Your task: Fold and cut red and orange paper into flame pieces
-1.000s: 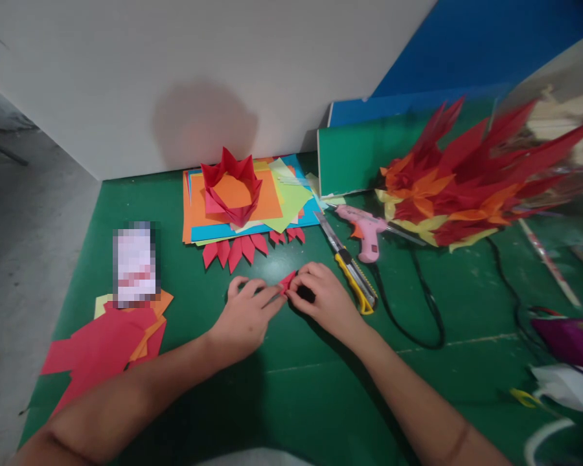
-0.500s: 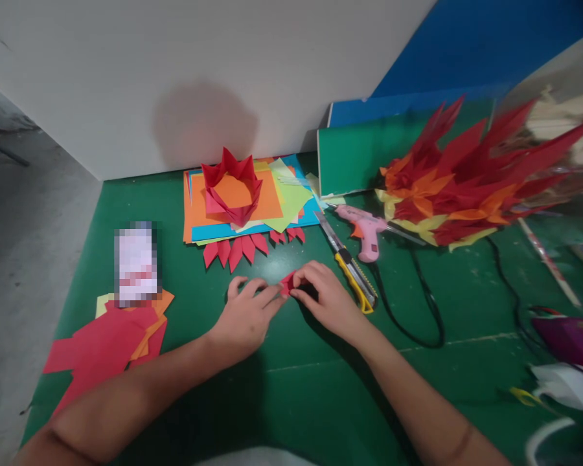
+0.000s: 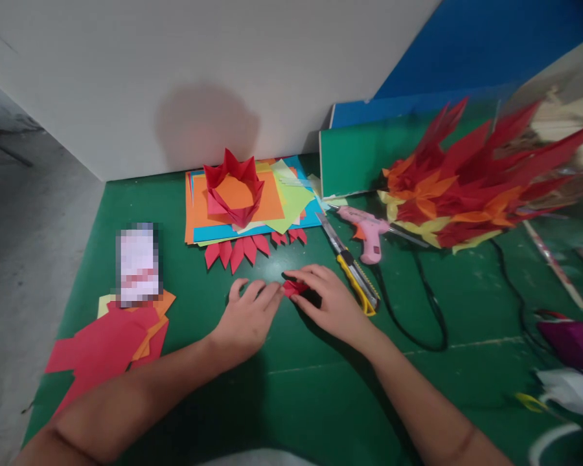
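A small folded piece of red paper [image 3: 295,288] lies on the green tabletop between my two hands, partly hidden by fingers. My left hand [image 3: 247,318] presses its fingertips at the paper's left end. From the right, the thumb and fingers of my right hand [image 3: 329,299] close round the other end. Just beyond them lie several folded red paper petals [image 3: 243,253]. Behind these, a ring of folded red paper [image 3: 233,217] with upright points sits on a stack of coloured paper [image 3: 267,194].
Right of my hands lie a yellow utility knife [image 3: 352,272] and a pink glue gun [image 3: 368,232] with a black cord. A red and orange paper flame shape [image 3: 471,188] stands at right. Red paper pieces [image 3: 111,336] and a blurred-out phone-like object [image 3: 138,264] are at left.
The fingers of my right hand have spread a little wider, and more of the red paper shows between them. My left hand stays at the paper's left end.
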Available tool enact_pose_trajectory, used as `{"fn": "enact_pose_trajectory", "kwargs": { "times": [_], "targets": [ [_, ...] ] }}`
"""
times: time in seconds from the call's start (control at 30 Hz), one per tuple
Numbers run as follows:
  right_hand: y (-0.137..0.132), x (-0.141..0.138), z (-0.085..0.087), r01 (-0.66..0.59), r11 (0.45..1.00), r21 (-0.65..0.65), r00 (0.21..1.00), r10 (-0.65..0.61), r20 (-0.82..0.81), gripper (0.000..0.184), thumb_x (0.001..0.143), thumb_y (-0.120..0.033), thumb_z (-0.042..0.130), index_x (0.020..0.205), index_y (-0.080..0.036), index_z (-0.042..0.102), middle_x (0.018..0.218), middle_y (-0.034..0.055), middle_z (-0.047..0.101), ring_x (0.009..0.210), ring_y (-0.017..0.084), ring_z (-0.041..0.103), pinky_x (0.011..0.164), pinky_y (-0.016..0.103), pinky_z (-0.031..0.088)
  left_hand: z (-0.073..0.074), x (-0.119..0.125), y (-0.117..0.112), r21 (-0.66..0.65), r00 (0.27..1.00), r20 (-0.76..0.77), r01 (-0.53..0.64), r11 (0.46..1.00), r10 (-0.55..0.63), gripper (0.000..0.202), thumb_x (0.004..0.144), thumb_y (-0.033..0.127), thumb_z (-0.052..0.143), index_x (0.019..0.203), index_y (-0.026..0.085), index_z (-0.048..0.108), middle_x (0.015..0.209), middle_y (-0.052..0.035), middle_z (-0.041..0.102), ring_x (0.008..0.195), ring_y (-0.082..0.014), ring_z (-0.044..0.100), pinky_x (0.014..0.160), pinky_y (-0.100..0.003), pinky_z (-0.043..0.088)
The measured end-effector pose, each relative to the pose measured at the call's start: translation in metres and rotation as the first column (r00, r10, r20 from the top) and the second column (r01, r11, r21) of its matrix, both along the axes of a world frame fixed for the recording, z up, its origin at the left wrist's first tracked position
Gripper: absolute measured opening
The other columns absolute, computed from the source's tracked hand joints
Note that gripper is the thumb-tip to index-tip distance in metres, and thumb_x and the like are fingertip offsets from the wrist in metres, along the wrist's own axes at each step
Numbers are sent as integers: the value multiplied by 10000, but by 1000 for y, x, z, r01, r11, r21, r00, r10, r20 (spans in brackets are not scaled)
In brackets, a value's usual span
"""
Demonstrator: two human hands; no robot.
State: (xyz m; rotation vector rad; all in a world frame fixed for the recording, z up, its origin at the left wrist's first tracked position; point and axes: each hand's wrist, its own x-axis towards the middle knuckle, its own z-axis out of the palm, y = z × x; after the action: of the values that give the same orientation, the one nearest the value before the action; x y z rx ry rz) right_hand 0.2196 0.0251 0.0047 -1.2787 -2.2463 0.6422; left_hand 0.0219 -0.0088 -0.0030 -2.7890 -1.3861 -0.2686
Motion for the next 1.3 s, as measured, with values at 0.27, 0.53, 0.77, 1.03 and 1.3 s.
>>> {"fn": "enact_pose_trajectory", "kwargs": {
  "times": [0.27, 0.53, 0.77, 1.03, 1.3],
  "targets": [
    [0, -2, -4, 71, 997, -40, 997, -73, -27, 136, 864, -202, 535, 910, -215, 663, 785, 42, 662, 748, 195, 605, 691, 337, 474, 1, 3, 1, 11, 998, 22, -62, 998, 61, 369, 942, 347, 448, 1255, 180, 550, 1297, -50, 575, 1045, -223, 507, 941, -425, 301],
    [0, -5, -5, 107, 992, -69, 993, -110, -44, 96, 841, -186, 566, 838, -212, 659, 719, 22, 635, 699, 179, 584, 661, 311, 448, 1, 5, -2, -10, 1000, 9, 20, 1000, -19, 308, 953, 255, 417, 1208, 176, 570, 1185, -43, 633, 1027, -187, 530, 926, -378, 318],
    [-1, -6, -8, 154, 987, -51, 986, -157, -62, 123, 860, -249, 572, 772, -204, 646, 695, 19, 623, 677, 170, 564, 635, 292, 425, 2, 5, 0, -3, 1000, 5, 19, 1000, -19, 295, 931, 272, 464, 1191, 199, 582, 1217, -40, 618, 1033, -203, 511, 897, -379, 327],
    [-1, -5, -12, 152, 988, 9, 988, -152, -42, 131, 854, -240, 575, 750, -193, 641, 663, 14, 596, 644, 155, 537, 614, 279, 413, 1, 4, 0, -48, 999, 49, -21, 999, 24, 341, 916, 286, 478, 1244, 223, 545, 1214, -26, 612, 995, -203, 501, 860, -399, 325],
    [4, 2, -10, -2, 997, 73, 998, 8, -70, 138, 880, -228, 561, 785, -197, 656, 730, 36, 666, 707, 165, 593, 659, 290, 445, 1, 2, 1, -67, 998, 53, -25, 997, 29, 341, 916, 308, 475, 1244, 244, 543, 1230, -25, 593, 1012, -214, 487, 869, -416, 316]
  ]
}}
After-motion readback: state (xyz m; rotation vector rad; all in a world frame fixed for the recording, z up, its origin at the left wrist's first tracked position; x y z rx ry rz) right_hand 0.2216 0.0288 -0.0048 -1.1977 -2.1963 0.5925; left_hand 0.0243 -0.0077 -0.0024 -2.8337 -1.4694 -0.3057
